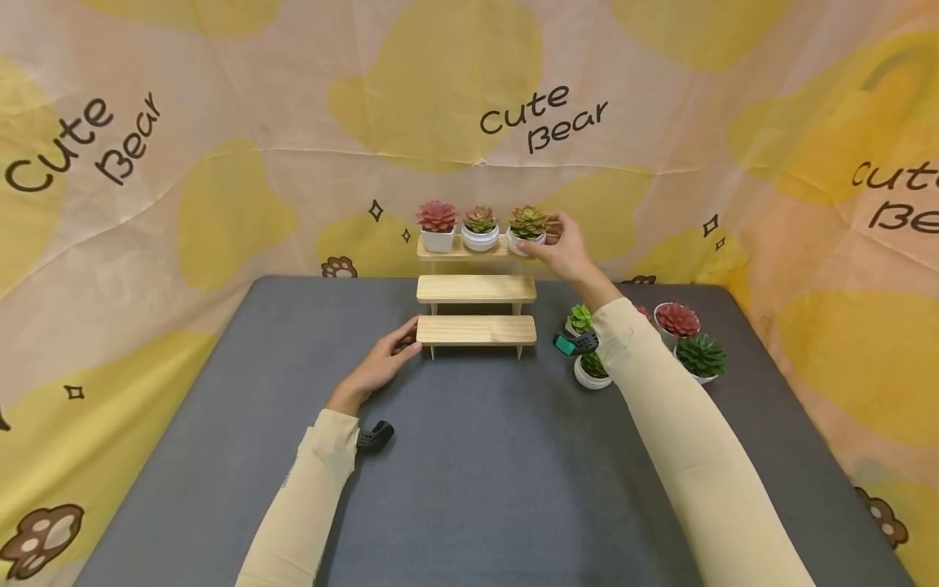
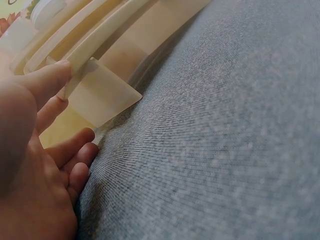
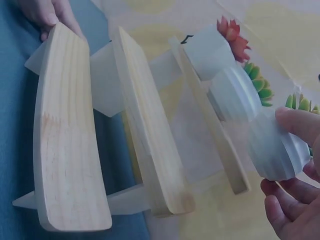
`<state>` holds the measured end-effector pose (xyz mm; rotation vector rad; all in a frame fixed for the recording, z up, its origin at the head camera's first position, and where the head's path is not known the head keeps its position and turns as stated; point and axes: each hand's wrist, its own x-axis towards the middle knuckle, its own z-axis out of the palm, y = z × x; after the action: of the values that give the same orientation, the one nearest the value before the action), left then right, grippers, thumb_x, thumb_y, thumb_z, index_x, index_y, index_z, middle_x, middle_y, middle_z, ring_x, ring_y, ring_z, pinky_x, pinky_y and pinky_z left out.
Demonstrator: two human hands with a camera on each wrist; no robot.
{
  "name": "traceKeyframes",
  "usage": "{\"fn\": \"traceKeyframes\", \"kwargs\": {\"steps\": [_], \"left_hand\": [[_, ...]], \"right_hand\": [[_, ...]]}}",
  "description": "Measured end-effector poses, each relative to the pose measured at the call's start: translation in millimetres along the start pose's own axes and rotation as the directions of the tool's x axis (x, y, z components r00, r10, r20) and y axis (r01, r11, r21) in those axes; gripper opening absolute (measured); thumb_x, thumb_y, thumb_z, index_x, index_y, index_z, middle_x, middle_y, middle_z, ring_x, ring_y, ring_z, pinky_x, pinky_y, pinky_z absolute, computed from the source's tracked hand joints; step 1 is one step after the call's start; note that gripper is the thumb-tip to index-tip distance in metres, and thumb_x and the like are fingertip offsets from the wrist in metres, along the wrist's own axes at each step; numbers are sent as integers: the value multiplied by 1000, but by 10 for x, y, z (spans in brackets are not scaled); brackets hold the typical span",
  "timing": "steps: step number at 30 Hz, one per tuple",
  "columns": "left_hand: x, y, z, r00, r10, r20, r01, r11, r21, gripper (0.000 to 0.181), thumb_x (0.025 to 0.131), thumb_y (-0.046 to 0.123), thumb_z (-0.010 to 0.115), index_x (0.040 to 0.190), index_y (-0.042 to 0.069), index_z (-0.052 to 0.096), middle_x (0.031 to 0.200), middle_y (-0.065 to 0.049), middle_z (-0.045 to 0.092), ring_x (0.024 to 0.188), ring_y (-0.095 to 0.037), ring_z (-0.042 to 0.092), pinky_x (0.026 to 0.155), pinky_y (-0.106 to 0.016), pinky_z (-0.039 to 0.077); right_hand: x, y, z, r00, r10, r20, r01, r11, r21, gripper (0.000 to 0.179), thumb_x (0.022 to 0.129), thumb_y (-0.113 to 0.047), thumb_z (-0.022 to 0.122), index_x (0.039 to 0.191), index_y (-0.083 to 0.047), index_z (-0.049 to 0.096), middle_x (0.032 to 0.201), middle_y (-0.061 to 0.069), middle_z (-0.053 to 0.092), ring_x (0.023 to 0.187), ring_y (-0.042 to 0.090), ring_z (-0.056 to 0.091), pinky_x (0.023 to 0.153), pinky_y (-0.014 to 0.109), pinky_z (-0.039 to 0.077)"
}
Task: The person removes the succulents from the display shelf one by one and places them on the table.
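My right hand [image 1: 568, 249] pinches a white ribbed pot [image 3: 280, 145] holding a green succulent with reddish tips [image 1: 528, 220], at the right end of the top shelf. In the right wrist view the thumb lies against the pot's side and fingers curl below it. Left of it on that shelf stand a round white pot with a similar succulent [image 1: 480, 228] and a square white pot with a pink succulent [image 1: 438, 226]. Low at the three-tier wooden stand [image 1: 477, 329], my left hand [image 1: 377, 363] grips the bottom shelf's left end between thumb and forefinger, its other fingers loosely bent.
Right of the stand, partly behind my right forearm, several potted succulents stand on the grey table [image 1: 469, 473], including a red one [image 1: 676, 319] and a dark green one [image 1: 700, 356]. A patterned cloth [image 1: 440, 98] hangs directly behind the stand.
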<state>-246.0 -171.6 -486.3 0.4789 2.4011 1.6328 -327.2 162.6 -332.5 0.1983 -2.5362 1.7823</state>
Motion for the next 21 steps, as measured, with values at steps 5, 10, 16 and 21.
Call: {"fn": "traceKeyframes", "kwargs": {"steps": [5, 10, 16, 21], "left_hand": [[2, 7, -3, 1000, -7, -1, 7, 1000, -15, 61, 108, 22, 51, 162, 13, 25, 160, -18, 40, 142, -38, 41, 115, -57, 30], [7, 13, 5, 1000, -7, -4, 7, 1000, -19, 61, 108, 19, 50, 162, 11, 23, 159, -22, 40, 142, -42, 41, 114, -58, 29], [-17, 14, 1, 1000, -14, -3, 14, 1000, -10, 61, 108, 22, 50, 162, 12, 24, 160, -18, 40, 141, -39, 42, 116, -58, 30], [-14, 9, -9, 1000, 0, -10, 0, 1000, -12, 62, 108, 25, 51, 162, 12, 26, 161, -16, 40, 142, -37, 42, 115, -57, 30]], "right_hand": [[-99, -22, -58, 999, -44, 9, 44, 999, -5, 63, 90, -11, 76, 143, 0, 44, 140, 25, 55, 121, 34, 60, 83, 21, 52], [-202, -31, -112, 997, -80, 22, 80, 996, -36, 66, 90, -9, 75, 147, -3, 43, 143, 24, 55, 125, 36, 60, 89, 24, 52], [-308, -15, -157, 994, -96, 42, 98, 994, -51, 67, 90, -9, 75, 147, 0, 43, 143, 25, 54, 124, 38, 59, 85, 20, 51], [-384, -16, -168, 993, -109, 55, 111, 993, -31, 66, 89, -5, 75, 146, 2, 43, 141, 26, 55, 120, 37, 61, 78, 13, 50]]}}
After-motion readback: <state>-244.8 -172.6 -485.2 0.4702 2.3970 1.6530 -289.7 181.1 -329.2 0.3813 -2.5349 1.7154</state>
